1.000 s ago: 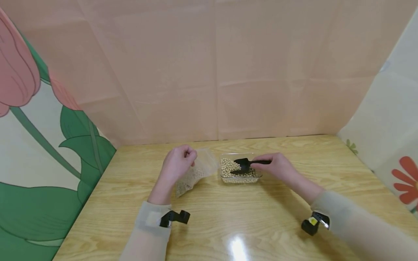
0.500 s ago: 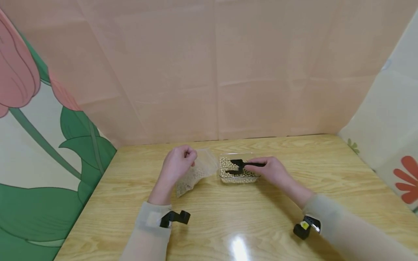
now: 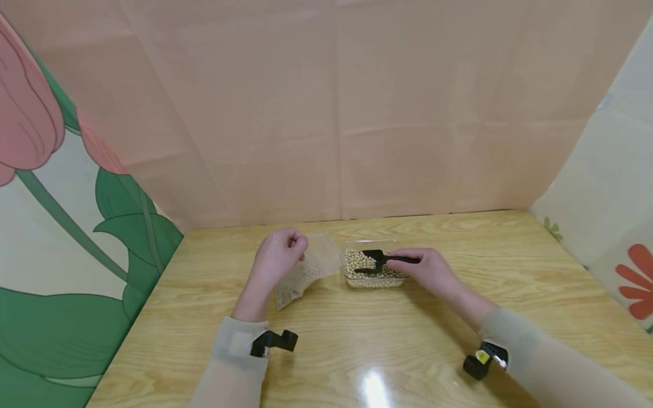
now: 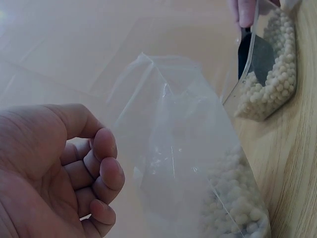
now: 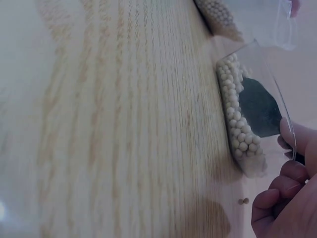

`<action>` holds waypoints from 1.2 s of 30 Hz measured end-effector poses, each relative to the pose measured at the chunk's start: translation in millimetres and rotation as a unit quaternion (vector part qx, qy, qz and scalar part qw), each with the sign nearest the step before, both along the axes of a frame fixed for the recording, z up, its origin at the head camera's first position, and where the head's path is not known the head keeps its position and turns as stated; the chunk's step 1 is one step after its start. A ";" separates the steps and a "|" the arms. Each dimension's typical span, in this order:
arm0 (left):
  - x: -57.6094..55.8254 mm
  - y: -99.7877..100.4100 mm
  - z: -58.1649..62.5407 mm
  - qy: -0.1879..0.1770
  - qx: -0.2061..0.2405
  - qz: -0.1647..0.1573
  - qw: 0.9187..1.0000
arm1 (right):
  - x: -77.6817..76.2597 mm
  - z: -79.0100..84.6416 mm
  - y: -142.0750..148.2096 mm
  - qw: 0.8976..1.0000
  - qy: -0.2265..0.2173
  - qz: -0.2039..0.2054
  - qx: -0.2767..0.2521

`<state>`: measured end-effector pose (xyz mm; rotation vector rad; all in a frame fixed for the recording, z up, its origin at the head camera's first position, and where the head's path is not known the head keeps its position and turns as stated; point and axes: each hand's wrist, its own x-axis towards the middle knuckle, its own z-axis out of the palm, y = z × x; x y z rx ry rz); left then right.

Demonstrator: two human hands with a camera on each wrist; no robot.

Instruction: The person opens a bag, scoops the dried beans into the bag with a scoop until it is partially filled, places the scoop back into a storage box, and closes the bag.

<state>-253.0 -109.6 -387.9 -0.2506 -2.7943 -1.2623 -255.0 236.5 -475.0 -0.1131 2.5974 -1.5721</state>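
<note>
My left hand (image 3: 278,252) has its fingers curled at the upper edge of a clear plastic bag (image 3: 325,255), pinching its film. Pale round beans (image 4: 233,198) fill the bag's lower part. To the right stands a clear rectangular container (image 3: 374,283) holding more of these beans (image 5: 235,114). By its handle, my right hand (image 3: 428,271) grips a small black shovel (image 3: 374,253) over the container's right side. The shovel's dark blade (image 5: 260,106) is down among the beans, seen through the container wall in the right wrist view.
Both things stand on a wood-grain table (image 3: 326,351), near a pinkish sheet (image 3: 336,113) hung behind. Two small loose beans (image 5: 243,201) lie beside the container's right end. A flower-printed sheet (image 3: 56,243) borders the left side.
My right hand and the shovel moved slightly left and down within the container, then a little back to the right. The left hand and the bag stayed in place.
</note>
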 end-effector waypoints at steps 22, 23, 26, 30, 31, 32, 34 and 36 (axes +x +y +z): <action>-2.8 -0.7 -2.3 -0.002 0.006 -0.002 1.000 | 4.6 -11.6 15.1 0.997 -0.030 -0.024 -0.067; -3.0 -0.5 -2.3 -0.002 0.006 -0.002 1.000 | 4.7 -12.3 15.8 0.997 -0.031 -0.027 -0.072; -3.3 -0.1 -1.9 -0.004 0.006 -0.002 1.000 | 6.0 -14.5 18.3 0.995 -0.030 -0.033 -0.088; -3.1 0.5 -2.2 -0.006 0.008 -0.003 1.000 | 7.5 -16.5 20.1 0.991 -0.033 -0.050 -0.121; -3.5 0.5 -2.7 -0.007 0.008 -0.003 1.000 | 7.6 -16.5 20.5 0.990 -0.033 -0.053 -0.127; -4.0 0.6 -3.1 -0.006 0.006 -0.004 1.000 | 7.4 -16.4 20.8 0.989 -0.034 -0.055 -0.133; -5.0 0.5 -3.8 -0.005 0.005 -0.005 1.000 | 7.2 -15.3 21.4 0.988 -0.035 -0.056 -0.136; -5.3 0.3 -3.8 -0.004 0.003 -0.005 1.000 | 6.7 -13.7 22.2 0.989 -0.035 -0.053 -0.134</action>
